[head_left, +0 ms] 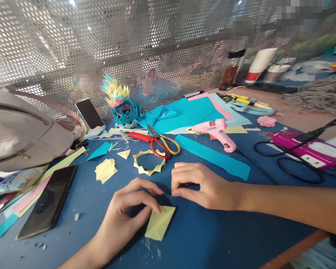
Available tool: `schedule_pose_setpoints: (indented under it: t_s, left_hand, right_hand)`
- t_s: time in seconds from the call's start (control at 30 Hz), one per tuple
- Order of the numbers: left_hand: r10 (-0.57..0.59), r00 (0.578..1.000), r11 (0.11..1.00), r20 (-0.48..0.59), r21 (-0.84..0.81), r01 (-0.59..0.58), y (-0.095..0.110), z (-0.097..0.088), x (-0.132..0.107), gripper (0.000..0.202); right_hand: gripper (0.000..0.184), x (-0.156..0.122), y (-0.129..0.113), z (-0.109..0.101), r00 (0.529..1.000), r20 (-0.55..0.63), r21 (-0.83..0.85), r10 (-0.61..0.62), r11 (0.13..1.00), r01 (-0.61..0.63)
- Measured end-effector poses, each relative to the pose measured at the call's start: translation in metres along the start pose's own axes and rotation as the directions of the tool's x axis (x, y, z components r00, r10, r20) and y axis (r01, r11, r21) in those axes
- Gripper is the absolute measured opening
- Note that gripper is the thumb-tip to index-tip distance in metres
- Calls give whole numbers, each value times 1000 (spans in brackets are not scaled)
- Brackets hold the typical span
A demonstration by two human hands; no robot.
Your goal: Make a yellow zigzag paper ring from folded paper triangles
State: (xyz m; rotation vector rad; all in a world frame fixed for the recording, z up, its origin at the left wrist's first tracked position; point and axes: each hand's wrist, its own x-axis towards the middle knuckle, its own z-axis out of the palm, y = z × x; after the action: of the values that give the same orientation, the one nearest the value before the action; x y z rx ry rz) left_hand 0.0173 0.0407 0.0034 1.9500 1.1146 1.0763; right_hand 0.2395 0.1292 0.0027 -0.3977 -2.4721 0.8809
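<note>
My left hand (134, 207) pinches the upper left edge of a creased yellow paper square (161, 224), a fingertip lying on top of it. Just right of it, my right hand (200, 185) is closed, thumb and curled fingers brought together; nothing shows in them. Beyond both hands lies a ring of folded yellow paper points (137, 167). Red-and-yellow-handled scissors (170, 144) rest against its far side. A small stack of yellow paper squares (105, 170) and a little folded yellow triangle (124, 154) lie to the left.
A pink glue gun (215, 130) lies near a blue paper strip (212, 155). Behind stands a spiky folded-paper model (125, 114). A purple power strip (305, 147) with black cables is at right. A black phone (49, 201) and a backpack (25, 130) are at left.
</note>
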Motion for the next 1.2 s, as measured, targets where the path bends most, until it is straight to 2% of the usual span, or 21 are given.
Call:
schedule_pose_setpoints:
  t_s: [0.17, 0.23, 0.37, 0.43, 0.53, 0.63, 0.7, 0.77, 0.87, 1.0, 1.13, 1.2]
  left_hand:
    - [-65, 998, 996, -5, -53, 65, -3, -3, 0, 26]
    - [-66, 998, 996, 1, -68, 66, -3, -3, 1, 26]
    - [-62, 998, 997, 6, -50, 62, -3, -3, 0, 28]
    - [-53, 999, 998, 5, -31, 53, -3, -3, 1, 29]
    - [-40, 999, 999, 5, 1, 40, -3, 1, 3, 28]
    - [-21, 1000, 1000, -7, 15, 21, -1, 7, 6, 23]
    - [-14, 1000, 1000, -9, 3, 14, 1, 10, 7, 22]
    - [-31, 999, 999, -14, -16, 31, 1, 12, 5, 21]
    - [-130, 989, 989, -67, -78, 125, 0, 12, 0, 25]
    - [-254, 967, 963, -37, -108, 249, -3, 12, -3, 36]
    - [-296, 955, 952, -12, -90, 294, -3, 14, 1, 43]
    - [-287, 957, 952, 29, -101, 289, -2, 12, 2, 46]
  right_hand:
    - [48, 0, 4, -4, 995, 13, -40, 96, 995, -95]
    - [50, 0, 5, -3, 996, 15, -29, 84, 996, -84]
    - [22, 2, 5, -3, 995, -84, 4, 46, 999, -46]
    - [20, 3, 3, -3, 993, -107, 15, 43, 999, -41]
    - [14, 4, 0, -1, 1000, -9, 62, 23, 998, -23]
    - [17, 3, -3, 3, 992, 118, 140, 44, 988, -60]
    - [17, 3, -4, 7, 985, 155, 166, 79, 981, -104]
    - [13, 2, -6, 8, 981, 150, 176, 124, 973, -150]
    - [6, 1, -7, 9, 971, 89, 219, 222, 947, -236]
    - [12, 0, -8, 7, 947, 49, 305, 318, 898, -318]
    - [15, 0, -8, 4, 953, 109, 314, 284, 899, -304]
    - [17, 0, -6, 0, 973, 107, 308, 204, 924, -227]
